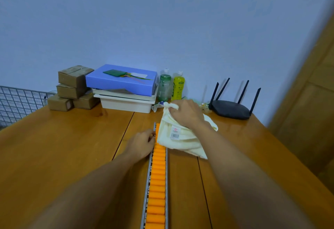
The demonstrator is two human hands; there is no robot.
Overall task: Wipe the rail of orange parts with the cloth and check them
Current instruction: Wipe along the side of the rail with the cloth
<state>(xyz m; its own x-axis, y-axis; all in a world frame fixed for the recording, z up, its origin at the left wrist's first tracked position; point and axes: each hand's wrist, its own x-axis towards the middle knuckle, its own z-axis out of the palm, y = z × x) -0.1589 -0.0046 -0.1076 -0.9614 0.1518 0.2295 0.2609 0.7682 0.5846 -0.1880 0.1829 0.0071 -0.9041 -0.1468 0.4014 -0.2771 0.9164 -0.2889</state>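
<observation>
Head view looks down a long metal rail that lies lengthwise on the wooden bench, running from the near edge away toward the wall. Packed into the rail is a single row of orange parts, short rounded blocks set side by side and touching, bright and evenly coloured, with thin grey rail edges showing on both sides.

A cream cloth covers the far stretch of the rail and spills to its right onto the bench; it is crumpled, and a small white label with a barcode shows on its upper face. The right hand is closed around a bunched corner of the cloth, holding it above the rail's far end. The left hand rests on the bench with its curled fingers touching the rail's left edge; it holds nothing.

Against the wall stand stacked cardboard boxes, a blue box on white trays, two bottles and a black router.
</observation>
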